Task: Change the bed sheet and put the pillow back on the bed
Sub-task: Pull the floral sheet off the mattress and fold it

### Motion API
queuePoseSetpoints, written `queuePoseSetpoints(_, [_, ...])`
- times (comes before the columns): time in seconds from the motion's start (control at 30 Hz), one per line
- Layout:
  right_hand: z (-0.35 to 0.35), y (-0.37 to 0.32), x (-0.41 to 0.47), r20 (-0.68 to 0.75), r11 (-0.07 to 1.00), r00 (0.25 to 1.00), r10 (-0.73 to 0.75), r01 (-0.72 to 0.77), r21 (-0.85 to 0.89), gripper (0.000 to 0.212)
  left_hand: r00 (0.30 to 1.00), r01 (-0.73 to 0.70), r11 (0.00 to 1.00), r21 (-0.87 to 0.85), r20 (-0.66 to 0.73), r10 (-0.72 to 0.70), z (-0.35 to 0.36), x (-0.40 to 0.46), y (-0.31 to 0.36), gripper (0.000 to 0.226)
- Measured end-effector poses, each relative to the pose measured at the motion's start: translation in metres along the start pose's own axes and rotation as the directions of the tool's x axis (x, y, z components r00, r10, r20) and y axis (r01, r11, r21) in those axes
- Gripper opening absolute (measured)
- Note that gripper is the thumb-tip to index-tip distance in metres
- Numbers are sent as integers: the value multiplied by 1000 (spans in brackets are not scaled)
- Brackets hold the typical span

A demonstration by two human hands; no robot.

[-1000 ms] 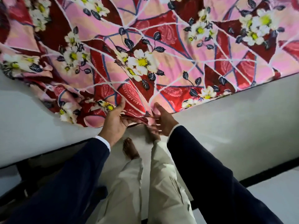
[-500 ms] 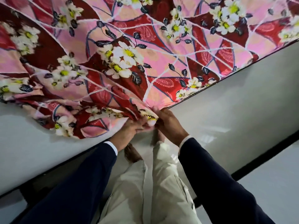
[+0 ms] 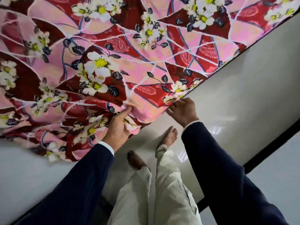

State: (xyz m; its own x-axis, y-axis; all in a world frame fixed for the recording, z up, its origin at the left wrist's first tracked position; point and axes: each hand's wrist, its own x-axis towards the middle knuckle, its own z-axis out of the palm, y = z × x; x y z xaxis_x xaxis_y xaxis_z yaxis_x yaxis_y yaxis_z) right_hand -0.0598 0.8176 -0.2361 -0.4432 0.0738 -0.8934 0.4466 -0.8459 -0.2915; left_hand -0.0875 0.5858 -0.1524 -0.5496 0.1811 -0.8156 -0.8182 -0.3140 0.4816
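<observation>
Left grip [image 3: 119, 125] clamped on a bunched fold of the bed sheet [image 3: 146, 51], thumb pressing on top; right grip [image 3: 182, 109] pinching its edge just beside. Beyond, spread flat over the bed [image 3: 253, 75], hanging crumpled at the left.

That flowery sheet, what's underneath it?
The floral sheet hides whatever it lies on, presumably the bed. Only its hanging corner shows what is below: glossy white floor. The left hand and right hand grip that edge.
</observation>
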Motion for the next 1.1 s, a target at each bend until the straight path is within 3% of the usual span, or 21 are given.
queuePoseSetpoints(0.1, [22,-12,14,-106,998,993,-41,35,-61,37,1000,7,1000,29,-29,-6,7,9,-1,22])
queuePoseSetpoints(0.17, [25,-13,19,-112,984,992,-62,42,-173,39,1000,17,1000,1,-9,-17,21,14,-2,25])
queuePoseSetpoints(0.2, [24,-16,12,-74,972,994,-85,66,-224,36,999,31,998,52,32,-32,29,17,-4,22])
queuePoseSetpoints(0.23, [22,-19,2,-13,965,996,-94,88,-248,31,994,46,977,210,89,-65,33,24,-11,15])
queuePoseSetpoints(0.3, [7,-25,-23,125,945,989,-79,114,-305,23,941,70,765,640,212,-263,42,30,-27,32])
queuePoseSetpoints(0.33, [-3,-32,-35,177,930,982,-68,126,-345,21,900,76,670,738,238,-365,55,28,-33,46])
queuePoseSetpoints(0.37, [-10,-40,-45,224,911,973,-61,146,-385,22,880,86,676,732,262,-396,69,30,-40,68])
queuePoseSetpoints(0.43, [-18,-62,-58,337,870,940,-51,208,-448,34,894,110,848,518,321,-312,104,39,-48,103])
queuePoseSetpoints(0.47, [-18,-73,-61,379,830,924,-46,247,-500,36,914,117,928,354,326,-239,121,46,-50,98])
queuePoseSetpoints(0.53, [-13,-96,-60,400,709,916,-26,298,-639,30,945,92,986,141,299,-131,160,58,-48,56])
queuePoseSetpoints(0.57, [-11,-106,-58,417,640,909,-14,328,-694,33,962,76,985,154,248,-113,179,64,-43,35])
queuePoseSetpoints(0.63, [-14,-123,-43,393,552,920,7,324,-768,28,990,22,952,306,129,-64,206,75,-33,18])
queuePoseSetpoints(0.67, [-22,-131,-32,358,573,933,30,277,-772,14,994,-21,921,389,105,-22,216,80,-27,17])
queuePoseSetpoints(0.73, [-42,-146,-9,238,700,966,104,99,-708,17,994,-95,851,516,89,57,226,85,-15,12])
queuePoseSetpoints(0.77, [-48,-154,0,164,782,981,104,21,-623,20,993,-118,816,566,70,95,225,88,-10,11])
queuePoseSetpoints(0.83, [-58,-168,18,48,956,997,63,-47,-291,27,991,-128,788,602,56,118,221,89,-4,14])
queuePoseSetpoints(0.87, [-59,-176,29,10,995,999,39,-38,-93,37,991,-130,780,612,75,106,217,93,-5,18])
queuePoseSetpoints(0.93, [-47,-195,44,-33,996,998,-45,47,76,53,993,-113,760,641,95,67,210,100,-12,24])
queuePoseSetpoints(1.03, [-27,-226,57,-141,977,967,-214,215,-7,42,999,-43,765,642,19,41,205,114,-25,26])
queuePoseSetpoints(1.1, [-25,-246,54,-64,945,946,-317,310,-104,32,995,-5,801,598,86,-58,217,125,-28,29])
